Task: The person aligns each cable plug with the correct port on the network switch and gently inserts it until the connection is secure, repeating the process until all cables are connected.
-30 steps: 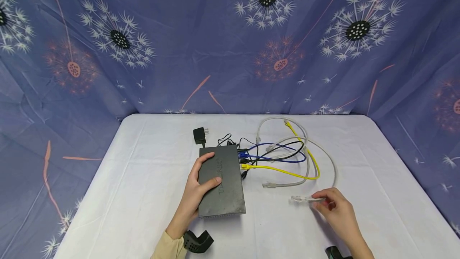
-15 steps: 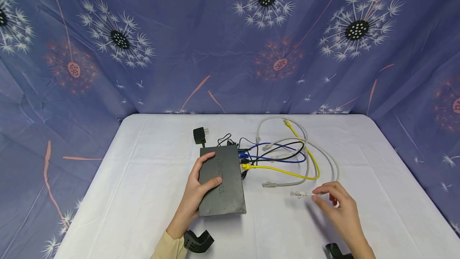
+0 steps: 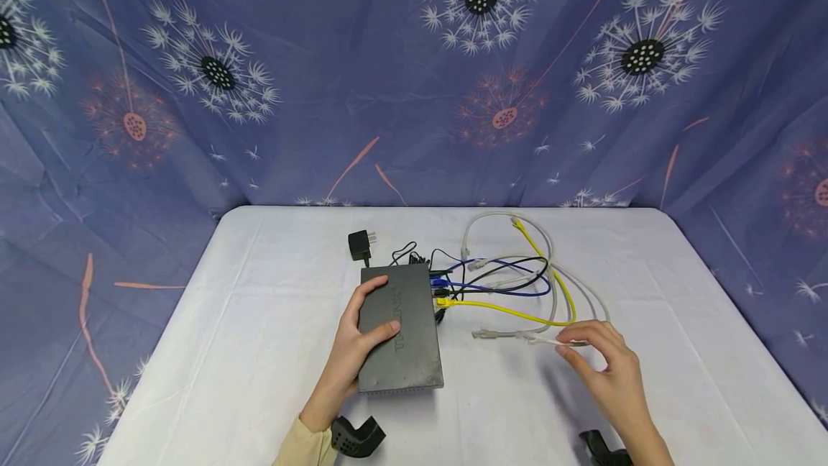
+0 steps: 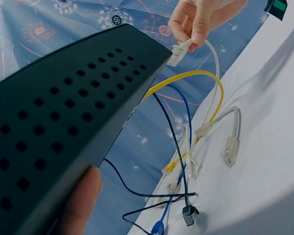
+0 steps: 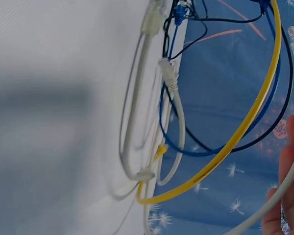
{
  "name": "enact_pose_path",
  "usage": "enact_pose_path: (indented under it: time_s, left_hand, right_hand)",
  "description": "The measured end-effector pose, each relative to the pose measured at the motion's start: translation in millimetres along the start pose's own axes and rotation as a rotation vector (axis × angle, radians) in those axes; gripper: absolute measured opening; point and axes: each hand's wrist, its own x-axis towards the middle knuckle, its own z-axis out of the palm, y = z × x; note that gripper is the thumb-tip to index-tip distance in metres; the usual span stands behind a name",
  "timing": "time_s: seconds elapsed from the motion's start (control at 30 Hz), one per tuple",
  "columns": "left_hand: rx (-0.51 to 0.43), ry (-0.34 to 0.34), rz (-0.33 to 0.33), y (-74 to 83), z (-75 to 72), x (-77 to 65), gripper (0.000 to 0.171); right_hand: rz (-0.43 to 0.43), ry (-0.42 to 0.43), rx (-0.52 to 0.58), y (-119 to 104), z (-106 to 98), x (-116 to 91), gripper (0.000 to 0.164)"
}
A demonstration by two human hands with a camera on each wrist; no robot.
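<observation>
My left hand (image 3: 354, 340) grips a dark grey network switch (image 3: 417, 354) by its left side, thumb lying over the embossed lettering on top. Yellow (image 3: 494, 306), blue and black cables run from its right-hand edge, their plugs in the ports. With thumb and fingertips my right hand (image 3: 608, 365) pinches a whitish Ethernet cable just behind its clear plug (image 4: 178, 55). That plug points toward the switch and, in the head view, lies a little right of it. From the left wrist, the switch's perforated side (image 4: 63, 107) fills much of the view.
Loose grey Ethernet cables (image 3: 546, 236) loop over the white-covered table (image 3: 259, 351) at the back right; one grey plug (image 3: 484, 334) lies beside the switch. A black power adapter (image 3: 359, 244) sits behind it. A patterned blue curtain (image 3: 362, 92) hangs beyond the table.
My right hand has lifted the pinched Ethernet plug and moved it slightly away from me. The left hand and the switch have stayed almost still.
</observation>
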Motion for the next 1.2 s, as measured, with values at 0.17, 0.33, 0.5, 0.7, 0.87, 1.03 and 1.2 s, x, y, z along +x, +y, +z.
enact_pose_path:
  time_s: [0.17,0.33,0.5,0.7,0.87,1.03,1.2]
  left_hand:
    - [-0.003,-0.001,-0.006,-0.2,0.8,-0.6,0.064]
    - [-0.012,-0.011,-0.006,0.0,1.4,-1.0,0.064]
    - [-0.008,-0.020,-0.001,-1.4,1.4,-1.1,0.064]
    - [-0.001,-0.020,0.004,-2.6,2.9,-2.0,0.065]
    - [0.001,-0.015,0.006,-2.2,4.5,-2.4,0.065]
    - [-0.001,-0.025,0.005,-0.8,5.1,-2.2,0.065]
    - [0.001,-0.030,0.008,0.5,6.0,-2.4,0.065]
  right_hand:
    - [-0.049,0.027,0.048,-15.6,5.1,8.5,0.042]
    - [-0.088,0.021,0.089,-37.9,8.1,22.1,0.036]
    - [-0.118,0.008,0.094,-29.7,15.6,23.1,0.035]
    - [-0.091,-0.050,0.027,-19.2,23.9,19.8,0.038]
    - [-0.099,-0.095,0.019,-25.8,31.2,23.3,0.037]
    - [-0.148,-0.115,0.049,-28.9,40.3,28.4,0.035]
    - [-0.164,-0.134,0.052,-31.5,48.9,32.4,0.032]
